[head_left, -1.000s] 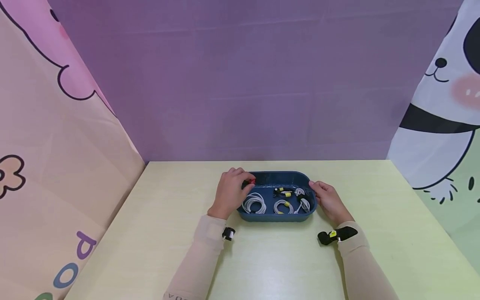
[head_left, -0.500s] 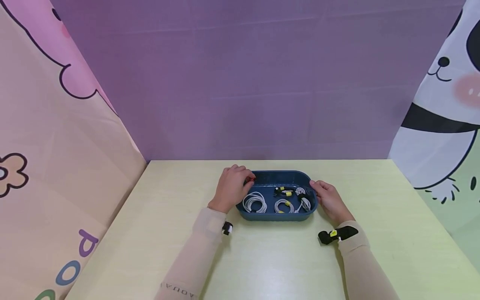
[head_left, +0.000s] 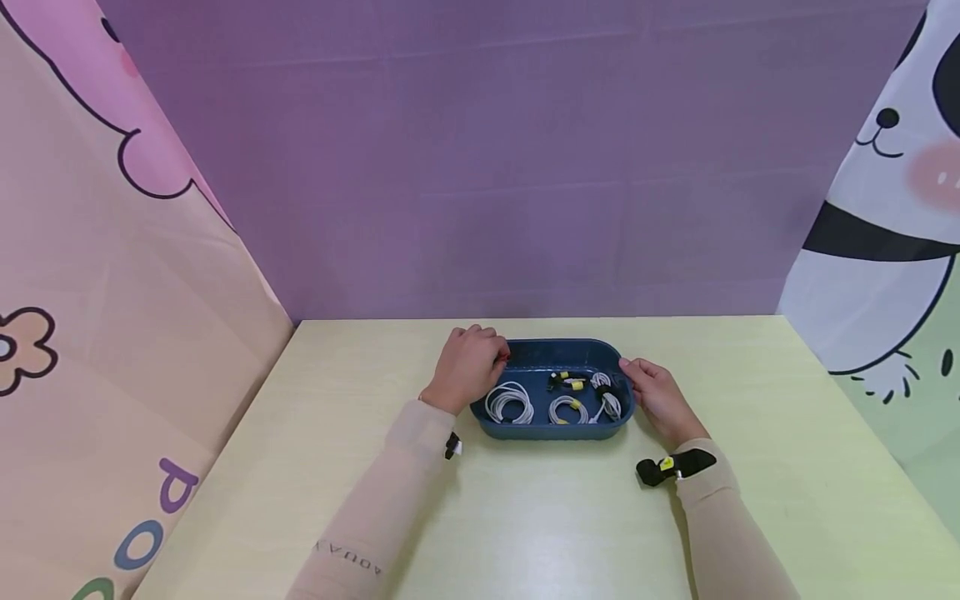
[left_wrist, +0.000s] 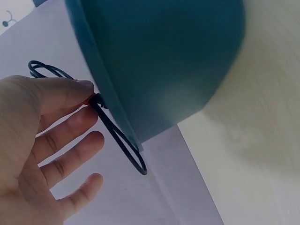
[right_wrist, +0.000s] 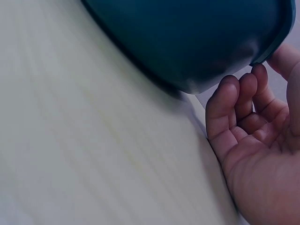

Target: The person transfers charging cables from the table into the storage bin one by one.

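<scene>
Between thumb and index finger, my left hand [head_left: 468,367] pinches a looped black cable [left_wrist: 123,145] with a red bit at its middle. It hangs beside the left rim of the dark blue tray [head_left: 555,432], and the other fingers are spread. At the tray's right end, my right hand [head_left: 660,400] grips the rim with thumb and fingers. Inside the tray lie a large white cable coil [head_left: 495,403], a smaller white coil [head_left: 553,412] with yellow parts, a black cable [head_left: 576,385] with yellow parts, and a white cable bundle [head_left: 612,407] with a black band.
The tray stands on a pale wooden table [head_left: 540,517], towards its far edge. A purple cloth [head_left: 525,167] hangs behind, with printed cartoon panels at both sides. Black wrist cameras [head_left: 660,471] sit on both sleeves.
My left hand has turned and shifted slightly away from me at the tray's left rim, so less of the red bit shows. The right hand keeps its grip on the tray.
</scene>
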`<state>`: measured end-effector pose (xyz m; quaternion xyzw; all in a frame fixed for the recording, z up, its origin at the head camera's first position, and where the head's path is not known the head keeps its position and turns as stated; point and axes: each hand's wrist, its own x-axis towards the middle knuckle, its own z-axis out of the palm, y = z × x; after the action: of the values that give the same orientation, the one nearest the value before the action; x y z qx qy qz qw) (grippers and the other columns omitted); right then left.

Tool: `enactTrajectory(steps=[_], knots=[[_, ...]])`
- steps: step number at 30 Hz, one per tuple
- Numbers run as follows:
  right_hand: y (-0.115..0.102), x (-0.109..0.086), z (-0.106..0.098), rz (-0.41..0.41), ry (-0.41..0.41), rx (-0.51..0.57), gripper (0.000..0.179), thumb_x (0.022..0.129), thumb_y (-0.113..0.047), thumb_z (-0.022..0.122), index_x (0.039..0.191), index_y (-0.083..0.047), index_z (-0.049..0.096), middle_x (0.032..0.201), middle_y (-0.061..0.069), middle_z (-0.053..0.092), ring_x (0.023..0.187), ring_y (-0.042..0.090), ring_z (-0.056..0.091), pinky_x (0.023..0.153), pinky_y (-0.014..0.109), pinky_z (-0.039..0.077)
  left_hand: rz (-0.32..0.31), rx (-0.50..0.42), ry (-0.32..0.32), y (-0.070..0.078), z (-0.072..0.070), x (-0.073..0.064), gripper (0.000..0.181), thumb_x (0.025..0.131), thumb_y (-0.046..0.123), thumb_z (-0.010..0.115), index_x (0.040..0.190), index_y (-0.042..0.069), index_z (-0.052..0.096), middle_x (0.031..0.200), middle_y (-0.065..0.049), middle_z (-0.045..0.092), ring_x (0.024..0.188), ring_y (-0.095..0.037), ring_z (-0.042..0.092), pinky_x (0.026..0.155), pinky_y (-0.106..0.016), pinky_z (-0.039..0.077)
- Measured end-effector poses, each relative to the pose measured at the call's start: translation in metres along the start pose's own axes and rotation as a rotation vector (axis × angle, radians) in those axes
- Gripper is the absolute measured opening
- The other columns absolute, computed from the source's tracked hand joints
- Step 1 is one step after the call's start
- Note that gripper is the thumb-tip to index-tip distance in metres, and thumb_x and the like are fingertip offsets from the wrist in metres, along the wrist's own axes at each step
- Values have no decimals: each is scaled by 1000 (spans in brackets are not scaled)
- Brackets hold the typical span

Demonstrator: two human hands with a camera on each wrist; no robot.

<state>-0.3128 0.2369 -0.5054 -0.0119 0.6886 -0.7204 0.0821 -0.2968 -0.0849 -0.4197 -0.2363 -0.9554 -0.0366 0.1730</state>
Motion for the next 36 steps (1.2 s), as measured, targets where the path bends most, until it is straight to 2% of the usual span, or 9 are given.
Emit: enactTrajectory(steps=[12,19,24,36], knots=[[0,1,-1,2,7,-10,28,104,-38,58,87,-16,59,86,-9,54,79,3,53,69,16,48,51,63,-77,0,4,5,10,95,20,73,101,16,79,99,0,75,95,-22,67,92,-44,53],[-1,0,-1,17,7,-4,27,104,-39,59,88,-17,60,85,-9,55,77,4,54,69,15,49,46,76,-154,5,8,13,13,94,22,74,105,16,80,102,-1,76,98,-22,68,94,-43,53],[-1,-1,-1,24,-5,-6,28,104,-40,59,89,-16,60,86,-8,55,79,4,54,70,15,49,40,72,-207,8,12,17,14,95,22,73,105,15,80,102,-2,76,95,-21,69,91,-40,56],[1,1,-1,4,2,-13,29,104,-39,59,87,-16,60,86,-9,54,80,4,54,71,16,49,45,68,-254,16,16,29,12,96,20,71,103,16,81,99,0,78,92,-18,71,89,-38,58]])
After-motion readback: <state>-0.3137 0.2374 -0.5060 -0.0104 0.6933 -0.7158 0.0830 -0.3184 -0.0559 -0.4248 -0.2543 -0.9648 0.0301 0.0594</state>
